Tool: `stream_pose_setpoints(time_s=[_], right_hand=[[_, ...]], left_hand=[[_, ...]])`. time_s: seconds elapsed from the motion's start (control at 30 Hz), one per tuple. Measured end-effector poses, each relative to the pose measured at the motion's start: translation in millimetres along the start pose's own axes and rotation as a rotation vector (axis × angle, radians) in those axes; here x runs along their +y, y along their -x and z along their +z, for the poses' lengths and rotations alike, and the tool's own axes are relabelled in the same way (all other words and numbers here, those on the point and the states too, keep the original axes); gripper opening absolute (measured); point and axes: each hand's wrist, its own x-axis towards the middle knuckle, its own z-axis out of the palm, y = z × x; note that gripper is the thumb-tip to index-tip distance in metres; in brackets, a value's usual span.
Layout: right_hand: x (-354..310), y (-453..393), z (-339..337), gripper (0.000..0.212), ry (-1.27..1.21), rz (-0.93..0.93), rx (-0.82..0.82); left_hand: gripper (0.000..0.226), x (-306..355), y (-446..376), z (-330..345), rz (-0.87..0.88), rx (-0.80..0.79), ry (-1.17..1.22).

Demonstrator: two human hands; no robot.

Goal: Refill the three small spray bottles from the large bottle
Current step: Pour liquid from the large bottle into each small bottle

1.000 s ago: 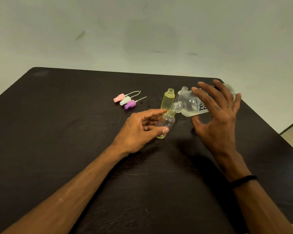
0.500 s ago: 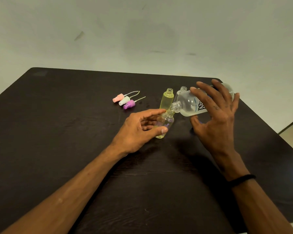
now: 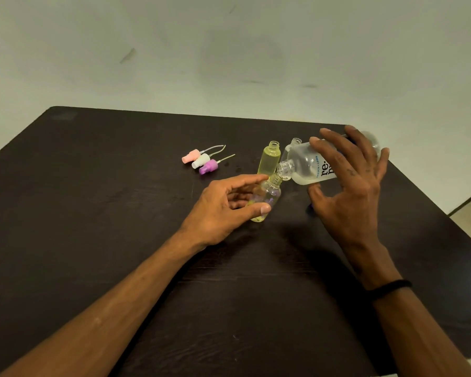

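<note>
A person's right hand (image 3: 348, 186) tips the large clear plastic bottle with the white printed label (image 3: 307, 165) nearly level over the dark wooden table (image 3: 93, 213), its threaded neck touching the mouth of a small clear spray bottle (image 3: 267, 198) at table centre; the right grip is curled round the big bottle's body, fingers spread over the top and thumb beneath; the left hand (image 3: 223, 210) steadies the small bottle, pinching it between forefinger and thumb; judged from these positions, the job is mid-pour on the second of three refills. A tall slim bottle of pale yellow liquid (image 3: 269, 160) stands uncapped just beyond, at twelve o'clock from the one being filled, and looks nearly full; a third small clear bottle (image 3: 295, 142) shows only its open neck behind the large one (its level is hidden). The bottle in hand holds a shallow yellowish layer at its base, with purple glints that may be reflections; the large bottle keeps a band of clear liquid along its lower side. Three spray heads, pink (image 3: 191, 156), white (image 3: 201, 161) and purple (image 3: 208, 167), lie together at ten o'clock, dip tubes trailing away, well apart from the bottles; all remain to be fitted.
</note>
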Motion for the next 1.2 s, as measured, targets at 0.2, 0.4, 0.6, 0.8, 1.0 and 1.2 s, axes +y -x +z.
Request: stream_pose_setpoints(time_s=[0.2, 0.4, 0.6, 0.8, 1.0, 1.2], right_hand=[[-1.0, -0.5, -0.9, 0.069, -0.003, 0.003, 0.015], [0.5, -0.4, -0.1, 0.067, 0.002, -0.006, 0.019], [1.0, -0.9, 0.4, 0.064, 0.004, -0.011, 0.023], [0.5, -1.2, 1.0, 0.064, 0.004, -0.014, 0.027], [1.1, -1.0, 1.0, 0.065, 0.014, -0.016, 0.028], [1.0, -1.3, 1.3, 0.064, 0.016, -0.016, 0.03]], left_hand=[[0.059, 1.1, 0.6, -0.4, 0.0, 0.0, -0.007], [0.06, 0.0, 0.3, -0.3, -0.001, 0.002, -0.005], [0.06, 0.6, -0.1, -0.2, 0.0, -0.003, -0.009], [0.059, 0.8, -0.1, -0.9, -0.002, -0.003, -0.01], [0.06, -0.1, -0.6, -1.0, -0.004, -0.001, -0.009], [0.06, 0.5, -0.7, -0.8, -0.002, -0.005, -0.006]])
